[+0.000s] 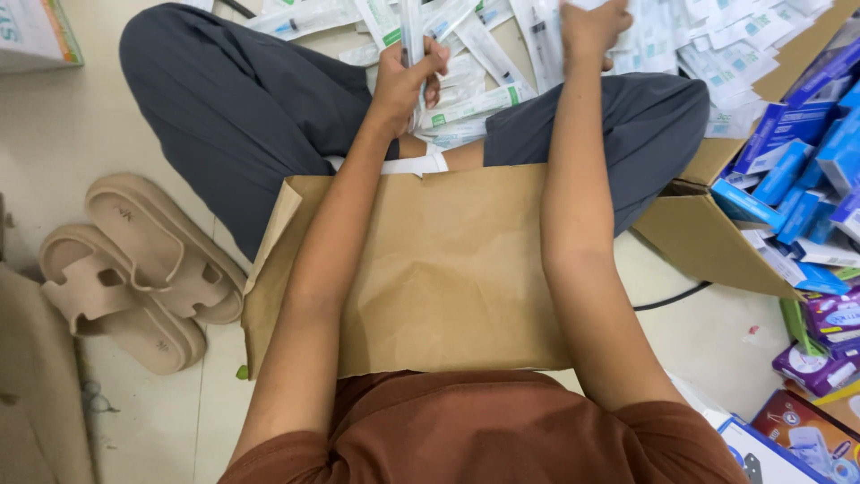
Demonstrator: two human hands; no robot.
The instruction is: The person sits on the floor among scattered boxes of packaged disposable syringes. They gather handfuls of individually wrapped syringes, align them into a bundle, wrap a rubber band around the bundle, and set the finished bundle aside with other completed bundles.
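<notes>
Our left hand (408, 76) is closed around a small bundle of sealed syringe packets (410, 27), which stand upright out of the fist toward 12 o'clock. Our right hand (591, 31), at 2 o'clock from the left, rests palm down with fingers curled on the loose heap of packets (681, 40); we cannot tell whether it grips any of them.

The heap spreads over the floor just beyond our crossed legs in grey trousers (233, 108), with more packets lying between the knees under the left hand. Across our lap, at 6 o'clock from both hands, lies a flat sheet of brown cardboard (448, 278), both forearms passing over it.

At 3 o'clock an open brown carton (699, 242) holds blue boxes (788, 170) stacked untidily. Purple boxes (829, 345) lie on the floor at 4 o'clock, near a black cable (672, 298). At 8 o'clock a pair of beige sandals (134, 269) sits on the pale floor (63, 134), one overlapping the other.
</notes>
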